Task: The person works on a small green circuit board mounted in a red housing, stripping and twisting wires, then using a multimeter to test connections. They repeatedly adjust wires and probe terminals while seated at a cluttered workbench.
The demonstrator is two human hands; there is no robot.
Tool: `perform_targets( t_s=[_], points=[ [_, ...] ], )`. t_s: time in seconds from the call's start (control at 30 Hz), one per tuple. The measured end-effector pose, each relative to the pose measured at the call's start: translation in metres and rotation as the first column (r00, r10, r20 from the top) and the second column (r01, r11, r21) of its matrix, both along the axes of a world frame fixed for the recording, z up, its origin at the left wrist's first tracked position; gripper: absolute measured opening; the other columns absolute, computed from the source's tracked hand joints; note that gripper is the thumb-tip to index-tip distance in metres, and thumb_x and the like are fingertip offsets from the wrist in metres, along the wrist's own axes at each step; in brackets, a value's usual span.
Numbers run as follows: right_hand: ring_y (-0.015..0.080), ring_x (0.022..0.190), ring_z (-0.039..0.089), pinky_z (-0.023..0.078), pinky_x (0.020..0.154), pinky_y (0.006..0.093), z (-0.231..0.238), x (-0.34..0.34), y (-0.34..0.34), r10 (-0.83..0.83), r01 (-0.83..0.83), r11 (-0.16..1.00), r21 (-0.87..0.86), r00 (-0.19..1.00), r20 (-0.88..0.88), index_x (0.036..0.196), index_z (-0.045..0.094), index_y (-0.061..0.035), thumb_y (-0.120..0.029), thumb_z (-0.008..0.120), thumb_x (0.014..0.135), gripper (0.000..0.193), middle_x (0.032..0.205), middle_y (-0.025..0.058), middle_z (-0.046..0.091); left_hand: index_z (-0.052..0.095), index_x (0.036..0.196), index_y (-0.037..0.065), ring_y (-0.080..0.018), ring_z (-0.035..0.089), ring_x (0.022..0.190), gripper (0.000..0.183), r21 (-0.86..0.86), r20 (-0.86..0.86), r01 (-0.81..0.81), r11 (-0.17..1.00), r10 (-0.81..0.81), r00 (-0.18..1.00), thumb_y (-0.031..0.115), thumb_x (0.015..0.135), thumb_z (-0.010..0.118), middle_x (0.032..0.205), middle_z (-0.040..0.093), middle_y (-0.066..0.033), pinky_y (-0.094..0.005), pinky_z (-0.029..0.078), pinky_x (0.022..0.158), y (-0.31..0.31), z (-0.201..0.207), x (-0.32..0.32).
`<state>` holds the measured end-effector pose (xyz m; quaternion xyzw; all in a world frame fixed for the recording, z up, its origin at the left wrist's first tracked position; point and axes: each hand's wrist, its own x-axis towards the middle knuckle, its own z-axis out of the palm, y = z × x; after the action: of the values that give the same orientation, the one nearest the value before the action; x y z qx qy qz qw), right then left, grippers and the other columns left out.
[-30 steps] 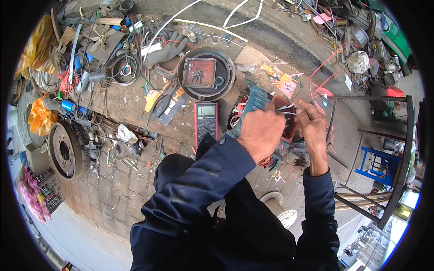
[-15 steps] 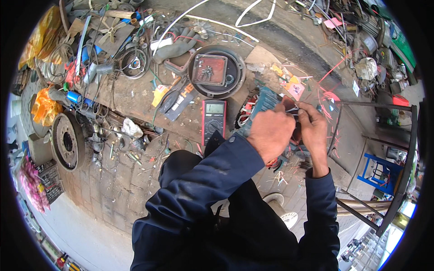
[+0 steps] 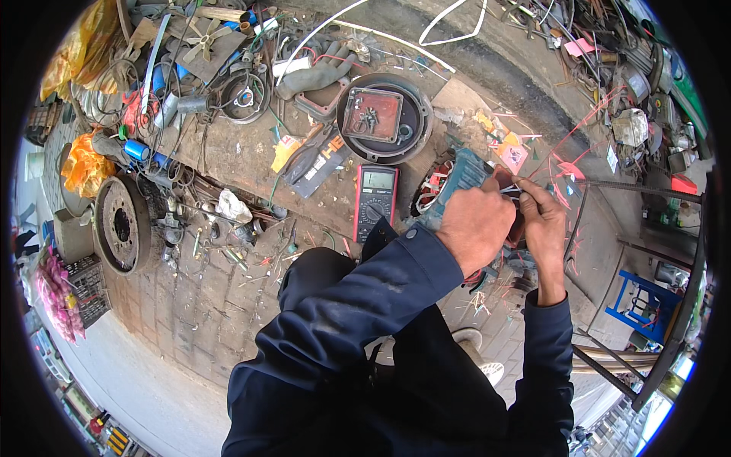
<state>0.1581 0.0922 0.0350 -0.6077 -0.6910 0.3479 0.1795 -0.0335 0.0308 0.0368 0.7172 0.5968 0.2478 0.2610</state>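
Note:
In front of me lies an electric motor with a teal ribbed casing (image 3: 466,177) and red-and-white windings at its open left end. My left hand (image 3: 478,227) is closed over its right part, fingers curled under and mostly hidden; what they grip does not show. Close beside it, my right hand (image 3: 544,228) pinches with thumb and forefinger at a thin, light-coloured wire end (image 3: 513,189) by a reddish-brown part (image 3: 501,177) of the motor. Left of the motor, a red multimeter (image 3: 375,202) lies face up with its display on.
A round dark metal housing (image 3: 423,129) carries a red square tray (image 3: 373,97) of small hardware. A black pouch (image 3: 318,164) lies left of it. Red wire offcuts (image 3: 571,169) scatter at right, near a dark metal frame (image 3: 694,263). A rusty wheel (image 3: 122,225) stands at left.
The whole view has shifted, so the motor, multimeter and housing sit farther right in the picture. Both hands stay at the motor, with the right thumb and forefinger still pinched together.

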Motion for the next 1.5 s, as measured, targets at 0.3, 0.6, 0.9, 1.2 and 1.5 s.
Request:
perform_targets(
  t_s=[0.3, 0.6, 0.9, 1.2, 1.5],
  points=[
    [0.0241, 0.118, 0.073, 0.053, 0.105, 0.0345, 0.017, -0.011, 0.0, 0.057, -0.057, 0.998, -0.001, 0.998, -0.012, 0.129, 0.078, -0.0041, 0.0, 0.063, 0.099, 0.034, 0.126, 0.0169, 0.079, 0.073, 0.1, 0.001, -0.0408, 0.078, 0.084, 0.022, -0.056, -0.016, 0.033, 0.998, -0.034, 0.999, 0.007, 0.079, 0.076, 0.108, 0.072, -0.0226, -0.0494, 0.063, 0.071, -0.001, 0.005, -0.005],
    [0.022, 0.109, 0.075, 0.056, 0.101, 0.0351, 0.011, -0.003, 0.006, 0.116, -0.115, 0.993, 0.015, 0.99, -0.076, 0.128, 0.079, -0.0035, -0.005, 0.062, 0.101, 0.032, 0.12, 0.0161, 0.082, 0.077, 0.101, 0.009, -0.0452, 0.075, 0.087, 0.016, -0.074, -0.08, -0.007, 0.997, 0.001, 0.997, 0.006, 0.087, 0.07, 0.104, 0.075, -0.0188, -0.0562, 0.06, 0.079, 0.006, 0.007, -0.008],
    [0.0257, 0.107, 0.076, 0.057, 0.098, 0.037, 0.012, 0.0, 0.006, 0.052, -0.054, 0.998, -0.044, 0.998, -0.041, 0.127, 0.078, -0.0024, -0.007, 0.059, 0.102, 0.032, 0.12, 0.0188, 0.08, 0.079, 0.102, 0.01, -0.0453, 0.072, 0.088, 0.014, -0.067, -0.055, -0.051, 0.996, 0.047, 0.997, 0.007, 0.095, 0.066, 0.097, 0.072, -0.0175, -0.0556, 0.057, 0.078, 0.007, 0.007, -0.004],
    [0.0244, 0.107, 0.075, 0.056, 0.098, 0.0347, 0.007, -0.002, 0.004, 0.076, -0.077, 0.997, -0.007, 0.991, -0.107, 0.127, 0.077, 0.0001, -0.005, 0.061, 0.102, 0.031, 0.119, 0.0173, 0.081, 0.075, 0.095, 0.007, -0.0469, 0.074, 0.083, 0.014, -0.04, -0.027, -0.058, 0.998, 0.057, 0.998, 0.004, 0.083, 0.072, 0.097, 0.074, -0.0211, -0.0565, 0.061, 0.077, 0.001, 0.005, -0.002],
    [0.0076, 0.088, 0.061, 0.054, 0.084, 0.0274, 0.001, -0.003, 0.004, -0.002, -0.016, 0.997, -0.078, 0.974, -0.224, 0.127, 0.078, 0.0023, 0.001, 0.06, 0.104, 0.029, 0.116, 0.004, 0.082, 0.073, 0.098, 0.005, -0.0451, 0.075, 0.085, 0.019, -0.062, -0.029, -0.036, 0.997, 0.034, 0.999, 0.004, 0.079, 0.074, 0.1, 0.072, -0.0206, -0.0552, 0.061, 0.076, 0.001, 0.006, -0.002]
  ],
)
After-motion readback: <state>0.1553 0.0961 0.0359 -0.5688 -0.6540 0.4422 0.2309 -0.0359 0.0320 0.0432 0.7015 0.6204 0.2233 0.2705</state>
